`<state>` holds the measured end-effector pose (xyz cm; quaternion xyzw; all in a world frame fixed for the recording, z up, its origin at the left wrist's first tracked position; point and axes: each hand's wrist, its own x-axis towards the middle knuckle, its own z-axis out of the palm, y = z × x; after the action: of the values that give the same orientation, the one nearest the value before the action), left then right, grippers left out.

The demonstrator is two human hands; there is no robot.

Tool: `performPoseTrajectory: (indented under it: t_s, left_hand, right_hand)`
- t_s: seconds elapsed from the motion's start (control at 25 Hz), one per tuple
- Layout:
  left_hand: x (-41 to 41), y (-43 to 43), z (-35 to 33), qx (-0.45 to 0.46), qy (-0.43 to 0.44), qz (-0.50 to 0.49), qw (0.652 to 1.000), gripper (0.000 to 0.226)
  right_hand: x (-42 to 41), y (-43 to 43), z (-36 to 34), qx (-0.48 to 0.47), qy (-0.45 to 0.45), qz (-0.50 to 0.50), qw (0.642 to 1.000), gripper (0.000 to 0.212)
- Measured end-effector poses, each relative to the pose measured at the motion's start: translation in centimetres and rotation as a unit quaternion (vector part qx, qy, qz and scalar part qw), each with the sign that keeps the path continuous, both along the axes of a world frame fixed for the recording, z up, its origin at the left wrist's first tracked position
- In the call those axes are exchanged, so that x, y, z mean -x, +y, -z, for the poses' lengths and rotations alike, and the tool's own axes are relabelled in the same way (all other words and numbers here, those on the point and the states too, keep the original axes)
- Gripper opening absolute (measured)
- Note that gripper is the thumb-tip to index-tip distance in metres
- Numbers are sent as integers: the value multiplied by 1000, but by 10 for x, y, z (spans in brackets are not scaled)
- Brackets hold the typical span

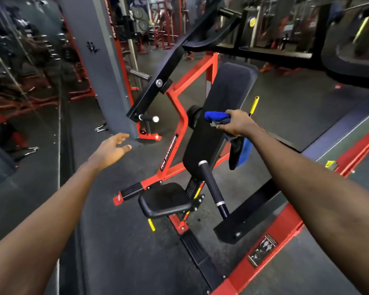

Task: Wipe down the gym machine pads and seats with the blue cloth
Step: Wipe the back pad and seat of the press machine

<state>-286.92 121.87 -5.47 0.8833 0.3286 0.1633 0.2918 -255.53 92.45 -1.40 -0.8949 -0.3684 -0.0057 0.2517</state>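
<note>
A red-framed gym machine stands in front of me with a long black back pad [219, 107] tilted away and a small black seat [165, 199] low at its foot. My right hand [238, 123] is shut on a blue cloth [216, 117], pressed against the right side of the back pad about halfway up; a loose end of the cloth [240, 155] hangs below my wrist. My left hand [112, 150] hovers open over the floor to the left of the machine, fingers spread, touching nothing.
A black padded handle [212, 186] juts up between seat and back pad. A black lever arm [158, 88] crosses above left, beside a grey pillar [98, 67]. A mirror wall runs along the left. A red and black frame beam [264, 241] lies on the floor at right.
</note>
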Motion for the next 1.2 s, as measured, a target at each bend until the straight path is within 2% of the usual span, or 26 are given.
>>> performPoseTrajectory:
  t_s: [0.24,0.4,0.48,0.72,0.88,1.04,1.2]
  left_hand:
    - [-99,105,2,-1,-15,84,996,49]
    - [-175,173,3,12,-10,168,986,48]
    - [-212,197,1,-9,-4,203,979,48]
    - [-314,226,12,10,-11,287,958,46]
    - [-400,234,17,9,-7,332,943,47]
    - [-486,232,19,-22,-1,361,932,46]
    - [-558,229,24,-72,-1,395,916,48]
  right_hand:
    - [-46,60,9,10,-15,79,997,32]
    - [-68,104,16,23,-6,151,988,37]
    - [-79,120,19,24,-2,188,982,31]
    - [-112,144,20,39,-10,255,966,32]
    - [-162,152,19,25,-14,289,957,44]
    - [-226,163,18,-42,-40,343,938,75]
    - [-276,181,17,-164,-136,404,889,61]
